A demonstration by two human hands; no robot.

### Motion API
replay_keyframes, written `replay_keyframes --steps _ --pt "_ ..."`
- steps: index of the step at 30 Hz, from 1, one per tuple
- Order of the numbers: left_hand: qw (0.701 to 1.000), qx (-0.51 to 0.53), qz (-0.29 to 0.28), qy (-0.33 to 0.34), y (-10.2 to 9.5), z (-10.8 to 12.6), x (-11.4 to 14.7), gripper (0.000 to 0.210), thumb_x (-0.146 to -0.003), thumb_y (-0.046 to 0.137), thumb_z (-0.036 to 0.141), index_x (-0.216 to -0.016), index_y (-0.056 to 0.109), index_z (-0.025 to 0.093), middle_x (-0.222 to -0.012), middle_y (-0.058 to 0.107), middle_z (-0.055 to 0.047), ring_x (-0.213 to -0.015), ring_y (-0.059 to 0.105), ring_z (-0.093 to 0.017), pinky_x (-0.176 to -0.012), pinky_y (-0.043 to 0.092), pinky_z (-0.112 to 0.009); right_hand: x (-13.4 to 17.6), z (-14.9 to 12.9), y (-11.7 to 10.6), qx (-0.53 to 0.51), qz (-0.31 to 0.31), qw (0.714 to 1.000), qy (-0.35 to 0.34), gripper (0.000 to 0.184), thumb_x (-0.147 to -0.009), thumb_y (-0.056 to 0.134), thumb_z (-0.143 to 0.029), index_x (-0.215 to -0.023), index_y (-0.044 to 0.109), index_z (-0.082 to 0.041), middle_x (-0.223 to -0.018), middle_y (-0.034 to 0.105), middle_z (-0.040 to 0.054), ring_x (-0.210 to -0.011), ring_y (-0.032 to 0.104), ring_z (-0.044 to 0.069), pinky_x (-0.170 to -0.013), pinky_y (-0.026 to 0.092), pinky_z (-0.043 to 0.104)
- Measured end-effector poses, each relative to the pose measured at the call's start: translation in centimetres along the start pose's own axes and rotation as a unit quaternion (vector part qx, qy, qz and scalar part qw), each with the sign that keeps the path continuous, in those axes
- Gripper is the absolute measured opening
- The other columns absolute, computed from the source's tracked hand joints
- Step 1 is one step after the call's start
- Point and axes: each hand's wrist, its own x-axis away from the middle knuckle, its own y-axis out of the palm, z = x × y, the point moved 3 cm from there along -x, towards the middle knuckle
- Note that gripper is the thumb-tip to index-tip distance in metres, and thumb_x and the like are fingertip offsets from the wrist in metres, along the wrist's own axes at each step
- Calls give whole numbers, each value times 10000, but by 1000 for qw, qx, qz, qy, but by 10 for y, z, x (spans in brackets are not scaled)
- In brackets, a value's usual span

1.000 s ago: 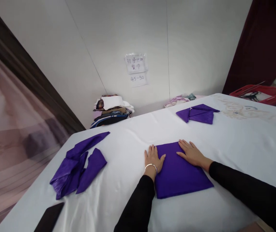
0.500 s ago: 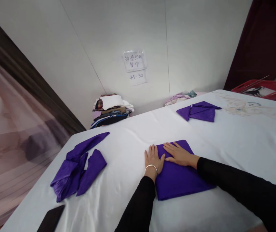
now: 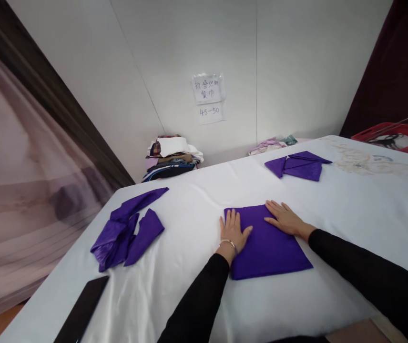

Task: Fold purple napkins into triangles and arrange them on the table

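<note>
A purple cloth napkin (image 3: 270, 257), folded into a flat square, lies before me on the white-covered table (image 3: 189, 295). My left hand (image 3: 234, 231) rests flat on its left side, fingers spread, with a bracelet at the wrist. Across from it, my right hand (image 3: 284, 218) lies palm down at the far right corner, its fingers stretched out. Neither hand grips the fabric. Off to the left is a loose heap of purple cloth (image 3: 113, 240). Toward the back right sits another folded purple napkin (image 3: 302, 166) with pointed ends.
A dark flat object (image 3: 82, 309) lies at the near left. Piled clothes (image 3: 173, 159) stand beyond the table's far edge, with more fabric (image 3: 268, 144) farther right. A red basket (image 3: 397, 136) is at the far right. Handwritten paper signs (image 3: 209, 89) hang on the wall.
My right hand has slid rightward across the napkin to its far right corner, so the hands are farther apart. My left hand stays at the left side. The view has shifted slightly.
</note>
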Motion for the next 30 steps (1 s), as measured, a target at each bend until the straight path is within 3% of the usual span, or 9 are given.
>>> replay_keyframes --steps 4,11,15,19,25,27,30 --pt "996 9 2 91 6 15 34 780 -818 84 658 -1403 219 160 -1492 161 -62 -1373 34 -228 -1108 13 -494 -1 2 3 -2 9 1000 -3 746 -837 187 -665 -1409 256 -192 -1453 266 90 -1334 197 260 -1070 154 473" --pt "1000 16 -16 21 5 -10 58 764 -834 81 636 -1401 219 143 -1488 169 -68 -1371 58 -234 -1103 51 -527 0 2 0 2 -7 1000 3 761 -834 172 -666 -1406 262 -173 -1457 253 91 -1338 184 258 -1071 149 472" --pt "998 27 18 46 0 0 79 745 -838 133 636 -1390 252 150 -1484 187 -76 -1370 63 -241 -1104 58 -526 -3 -8 -7 13 -40 999 19 780 -825 209 -666 -1392 296 -136 -1453 245 123 -1336 179 284 -1061 137 513" --pt "990 44 40 125 -6 23 94 732 -837 192 640 -1394 238 167 -1481 209 -64 -1370 70 -226 -1117 56 -495 -17 -64 -19 -4 -13 998 -65 773 -834 205 -663 -1390 300 -134 -1462 216 123 -1348 140 265 -1074 106 490" --pt "985 103 -25 136 -2 34 89 799 -805 200 688 -1388 253 143 -1426 329 -119 -1334 207 -266 -1108 120 -493 -44 -174 -7 -63 -31 970 -234 749 -864 198 -623 -1405 248 -108 -1462 221 132 -1353 126 233 -1088 61 440" --pt "985 113 -29 127 -1 34 89 806 -795 210 700 -1374 290 146 -1400 370 -128 -1316 243 -284 -1104 124 -499 -52 -189 4 -66 -46 964 -253 747 -863 219 -620 -1401 259 -102 -1459 225 144 -1353 125 240 -1085 47 450" --pt "984 116 -41 130 1 33 89 828 -787 235 703 -1382 269 128 -1416 334 -146 -1323 216 -306 -1105 104 -507 -65 -189 16 -68 -51 963 -255 732 -857 222 -632 -1399 273 -142 -1469 201 130 -1356 103 241 -1078 50 466"
